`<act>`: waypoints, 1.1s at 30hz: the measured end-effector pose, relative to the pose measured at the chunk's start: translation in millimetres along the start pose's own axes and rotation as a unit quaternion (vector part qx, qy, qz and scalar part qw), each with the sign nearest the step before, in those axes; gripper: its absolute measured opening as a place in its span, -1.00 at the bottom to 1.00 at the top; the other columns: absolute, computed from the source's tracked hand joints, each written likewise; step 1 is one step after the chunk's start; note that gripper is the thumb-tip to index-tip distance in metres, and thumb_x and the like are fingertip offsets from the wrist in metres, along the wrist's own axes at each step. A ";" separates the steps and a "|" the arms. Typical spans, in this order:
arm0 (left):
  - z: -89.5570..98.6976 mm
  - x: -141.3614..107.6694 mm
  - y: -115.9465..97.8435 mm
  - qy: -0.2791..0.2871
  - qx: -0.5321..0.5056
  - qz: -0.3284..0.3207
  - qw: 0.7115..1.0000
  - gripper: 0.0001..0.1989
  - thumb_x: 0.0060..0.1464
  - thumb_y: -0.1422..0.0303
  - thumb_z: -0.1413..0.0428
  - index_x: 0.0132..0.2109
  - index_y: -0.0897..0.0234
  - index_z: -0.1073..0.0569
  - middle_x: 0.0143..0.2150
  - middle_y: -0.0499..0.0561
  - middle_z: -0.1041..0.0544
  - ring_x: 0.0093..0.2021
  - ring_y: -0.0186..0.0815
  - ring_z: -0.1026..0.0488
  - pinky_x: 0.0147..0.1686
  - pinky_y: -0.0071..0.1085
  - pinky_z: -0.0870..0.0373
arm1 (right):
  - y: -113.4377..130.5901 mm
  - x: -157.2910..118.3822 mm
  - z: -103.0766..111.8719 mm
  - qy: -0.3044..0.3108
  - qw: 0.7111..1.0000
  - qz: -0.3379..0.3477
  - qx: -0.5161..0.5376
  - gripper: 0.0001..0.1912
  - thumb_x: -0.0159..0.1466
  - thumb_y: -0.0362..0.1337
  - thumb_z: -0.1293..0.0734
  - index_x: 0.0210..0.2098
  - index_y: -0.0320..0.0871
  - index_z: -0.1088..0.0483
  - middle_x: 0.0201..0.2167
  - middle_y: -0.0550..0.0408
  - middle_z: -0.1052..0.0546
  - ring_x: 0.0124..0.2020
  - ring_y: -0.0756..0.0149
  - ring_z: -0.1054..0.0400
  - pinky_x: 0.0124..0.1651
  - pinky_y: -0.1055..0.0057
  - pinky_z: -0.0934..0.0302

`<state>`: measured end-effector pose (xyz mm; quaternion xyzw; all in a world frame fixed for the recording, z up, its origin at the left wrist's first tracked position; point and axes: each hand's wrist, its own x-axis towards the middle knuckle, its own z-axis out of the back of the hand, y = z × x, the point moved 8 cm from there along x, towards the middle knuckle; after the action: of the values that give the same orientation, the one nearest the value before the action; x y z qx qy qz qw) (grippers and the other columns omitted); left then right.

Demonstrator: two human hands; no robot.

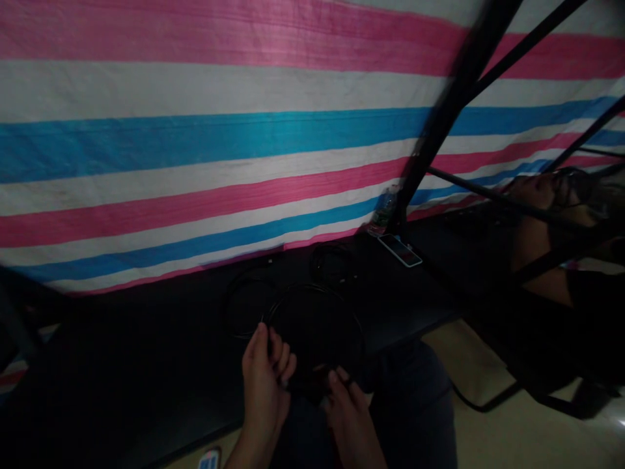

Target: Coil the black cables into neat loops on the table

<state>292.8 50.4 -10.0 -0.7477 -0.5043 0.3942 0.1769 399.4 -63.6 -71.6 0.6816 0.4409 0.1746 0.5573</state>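
My left hand (268, 365) is closed on a black cable (317, 286), which arches up and over in a wide loop above the dark table. Lower and to the right, my right hand (346, 400) is closed too, its fingertips pinched at the lower part of the same loop. Behind my hands, a thinner coil of black cable (249, 280) lies on the table to the left. Another small dark coil (332, 257) rests nearer the striped sheet. Dim light hides the cable's ends.
A phone (400, 250) and a clear bottle (384, 210) stand by a black metal frame (439, 124) at right. The striped sheet (219, 143) hangs behind the black table (122, 352). Another person's arm (540, 254) is at far right.
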 end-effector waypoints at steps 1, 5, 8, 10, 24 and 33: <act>-1.9 2.2 -2.0 0.012 0.009 0.007 1.000 -0.48 -0.08 0.01 -0.34 -0.42 0.25 -0.22 -0.65 -0.32 -0.03 -0.71 -0.60 0.09 -0.73 -0.63 0.14 | 0.9 1.8 -2.1 0.005 1.000 -0.013 0.022 -0.51 0.14 0.17 -0.42 -0.14 -0.05 -0.55 -0.17 -0.07 -0.57 -0.07 0.05 -0.46 -0.08 0.19 -0.35; -2.1 2.1 10.0 0.083 0.071 0.122 0.987 -0.44 -0.15 0.03 -0.39 -0.40 0.21 -0.18 -0.66 -0.34 0.02 -0.70 -0.61 0.17 -0.71 -0.63 0.23 | 25.7 17.6 -4.2 -0.015 0.985 -0.075 0.154 -0.45 0.10 0.14 -0.47 -0.09 -0.12 -0.53 -0.37 0.02 -0.55 -0.36 0.25 -0.46 -0.30 0.37 -0.32; 9.0 -4.4 17.7 0.100 0.116 0.187 0.970 -0.47 -0.19 0.14 -0.44 -0.26 0.20 -0.27 -0.64 -0.35 -0.06 -0.70 -0.60 0.10 -0.69 -0.64 0.19 | 61.4 29.1 -1.9 -0.030 0.982 -0.068 0.175 -0.57 0.02 -0.05 -0.59 -0.25 -0.21 -0.52 -0.69 0.32 -0.22 -0.70 0.59 -0.03 -0.60 0.59 0.06; 12.8 -5.8 13.6 0.093 0.095 0.166 0.977 -0.49 -0.19 0.22 -0.45 -0.27 0.22 -0.28 -0.62 -0.32 -0.13 -0.67 -0.59 0.00 -0.67 -0.63 0.08 | 75.3 30.2 -4.6 -0.031 0.983 -0.060 0.173 -0.58 0.00 -0.09 -0.60 -0.29 -0.24 -0.52 -0.72 0.40 -0.06 -0.71 0.64 0.16 -0.62 0.60 0.18; -13.5 5.2 11.9 -0.005 -0.064 0.056 0.996 -0.47 0.05 0.12 -0.24 -0.55 0.20 -0.05 -0.64 -0.25 -0.04 -0.66 -0.53 -0.05 -0.63 -0.52 -0.10 | 26.5 -2.6 -31.7 -0.017 0.983 -0.072 0.167 -0.51 0.10 0.06 -0.49 -0.05 -0.03 -0.52 -0.10 -0.02 -0.59 -0.01 0.09 -0.46 0.09 0.14 -0.30; -55.6 37.9 38.1 0.122 0.266 0.013 0.956 -0.59 0.04 0.07 -0.24 -0.08 0.28 -0.52 0.01 0.17 -0.56 0.07 -0.09 -0.46 0.04 -0.26 -0.34 | 124.8 109.7 -2.4 -0.078 0.984 0.084 0.136 -0.61 0.18 -0.02 -0.45 -0.15 -0.17 -0.47 -0.66 0.34 -0.23 -0.67 0.48 -0.13 -0.53 0.46 -0.19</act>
<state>365.8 75.3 -15.9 -0.7224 -0.3464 0.4218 0.4246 508.7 26.4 15.4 0.7969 0.3573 0.1056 0.4756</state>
